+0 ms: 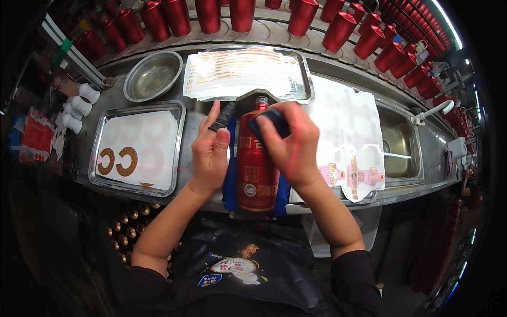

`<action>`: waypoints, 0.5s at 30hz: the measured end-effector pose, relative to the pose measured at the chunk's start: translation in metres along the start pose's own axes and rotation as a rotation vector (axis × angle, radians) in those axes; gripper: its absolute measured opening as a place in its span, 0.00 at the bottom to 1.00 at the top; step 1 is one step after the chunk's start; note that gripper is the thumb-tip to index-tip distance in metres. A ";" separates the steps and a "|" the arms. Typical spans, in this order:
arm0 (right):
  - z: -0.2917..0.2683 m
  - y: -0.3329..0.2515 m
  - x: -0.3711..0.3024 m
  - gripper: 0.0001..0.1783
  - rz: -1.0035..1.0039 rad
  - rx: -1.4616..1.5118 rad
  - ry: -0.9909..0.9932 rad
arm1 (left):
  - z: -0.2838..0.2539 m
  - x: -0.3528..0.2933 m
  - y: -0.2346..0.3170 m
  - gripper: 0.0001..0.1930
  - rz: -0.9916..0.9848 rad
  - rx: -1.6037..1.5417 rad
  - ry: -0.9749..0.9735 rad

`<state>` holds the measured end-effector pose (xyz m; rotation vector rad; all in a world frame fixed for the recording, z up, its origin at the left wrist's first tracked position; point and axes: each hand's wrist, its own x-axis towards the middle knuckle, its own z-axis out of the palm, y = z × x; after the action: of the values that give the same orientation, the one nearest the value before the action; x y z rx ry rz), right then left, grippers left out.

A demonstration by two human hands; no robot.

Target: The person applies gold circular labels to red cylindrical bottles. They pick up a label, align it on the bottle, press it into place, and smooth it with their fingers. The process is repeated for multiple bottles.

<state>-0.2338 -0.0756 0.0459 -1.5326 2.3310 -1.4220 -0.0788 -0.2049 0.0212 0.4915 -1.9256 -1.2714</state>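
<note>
A red bottle (256, 182) lies in front of me on a blue cloth (230, 185), its neck pointing away from me. Gold and white decals show on its side. My right hand (296, 145) is closed around a dark pad (272, 126) over the bottle's upper right side; whether the pad presses on the surface is hard to see. To the left of the bottle, my left hand (210, 153) has its fingers stretched out and holds nothing. Black covering wraps one of its fingers.
A metal tray with gold C-shaped decals on sheets (140, 142) is at left, a metal bowl (153, 76) behind it. Label strips (237, 71) fill a far tray. At right are a decal sheet (348, 137) and a sink (404, 153). Red bottles (208, 16) line the conveyor.
</note>
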 end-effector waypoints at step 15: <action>-0.007 -0.033 -0.107 0.64 0.264 0.202 -0.301 | 0.030 0.072 0.007 0.33 -0.536 0.006 -0.235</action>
<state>-0.1574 0.0040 0.0254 -1.2332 2.0515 -1.2233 -0.1466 -0.2323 0.0483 0.9425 -2.0666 -1.7217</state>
